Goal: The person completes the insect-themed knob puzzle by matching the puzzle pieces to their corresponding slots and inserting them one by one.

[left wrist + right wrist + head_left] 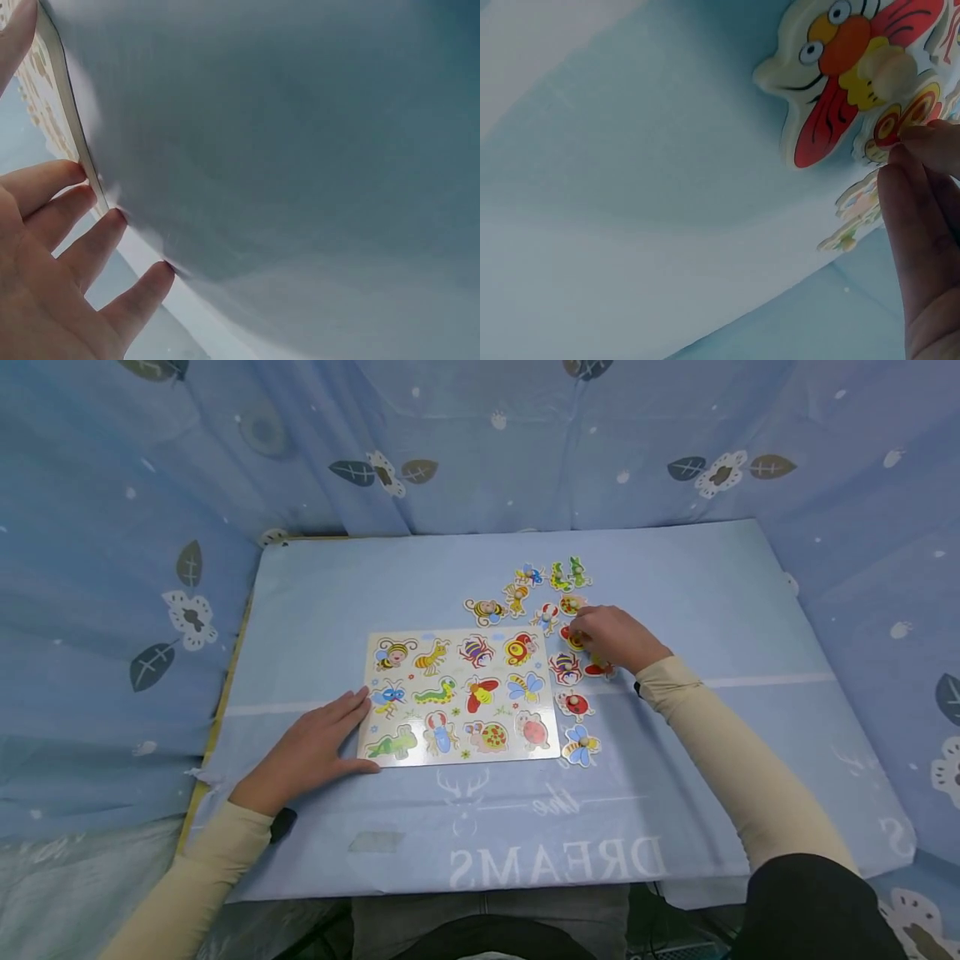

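A puzzle board (420,760) printed with insects and other small animals lies flat on the table. My left hand (315,752) rests along its left side, fingers extended. In the left wrist view, fingertips (112,217) touch the board's edge. My right hand (611,635) is beyond the board's right side. Its thumb and finger pinch a red-and-yellow butterfly piece (889,126), partly hidden by the fingers. Beside it lies a red-winged insect piece (847,37) with a round wooden knob. A spider piece (565,668) and a ladybug piece (574,704) are close by.
Several loose pieces lie behind the board, among them a bee (486,611), a beetle (547,617) and a green caterpillar (559,577). A blue-winged piece (581,746) sits near the board's front right corner. Patterned blue cloth (487,452) hangs around the table.
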Available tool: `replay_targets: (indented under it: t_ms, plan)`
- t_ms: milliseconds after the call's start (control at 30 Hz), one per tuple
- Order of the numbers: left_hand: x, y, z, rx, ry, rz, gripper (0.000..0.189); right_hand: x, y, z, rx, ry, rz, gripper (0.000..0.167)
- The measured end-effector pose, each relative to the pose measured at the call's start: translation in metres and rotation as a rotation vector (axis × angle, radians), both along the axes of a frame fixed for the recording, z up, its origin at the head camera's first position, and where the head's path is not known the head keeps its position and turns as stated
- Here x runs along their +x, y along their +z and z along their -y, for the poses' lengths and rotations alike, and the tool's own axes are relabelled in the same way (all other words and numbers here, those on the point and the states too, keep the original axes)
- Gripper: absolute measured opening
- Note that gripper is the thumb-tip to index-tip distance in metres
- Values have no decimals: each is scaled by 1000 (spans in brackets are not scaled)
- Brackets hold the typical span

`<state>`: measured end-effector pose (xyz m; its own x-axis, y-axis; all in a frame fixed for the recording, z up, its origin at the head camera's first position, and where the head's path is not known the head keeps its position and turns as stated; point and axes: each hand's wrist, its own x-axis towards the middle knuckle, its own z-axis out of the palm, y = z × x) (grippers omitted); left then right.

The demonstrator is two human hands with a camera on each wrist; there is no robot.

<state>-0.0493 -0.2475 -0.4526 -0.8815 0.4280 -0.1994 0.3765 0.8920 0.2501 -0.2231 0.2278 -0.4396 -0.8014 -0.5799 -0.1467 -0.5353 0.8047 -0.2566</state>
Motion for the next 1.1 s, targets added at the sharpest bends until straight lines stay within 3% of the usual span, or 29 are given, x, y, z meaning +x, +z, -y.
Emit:
replay_targets:
  t_ms: [300,633,833,1100]
  plan:
    - [0,0,1,-6,6,6,105,0,13,2,29,-51,1,20]
    - [1,2,1,2,10,15,105,10,10,50,-56,133,-73,9]
    - [1,0,-2,4,17,34,106,10,3,72,-37,158,-77,14]
    - [0,1,0,-2,18,33,107,7,2,81,-13,171,-98,12]
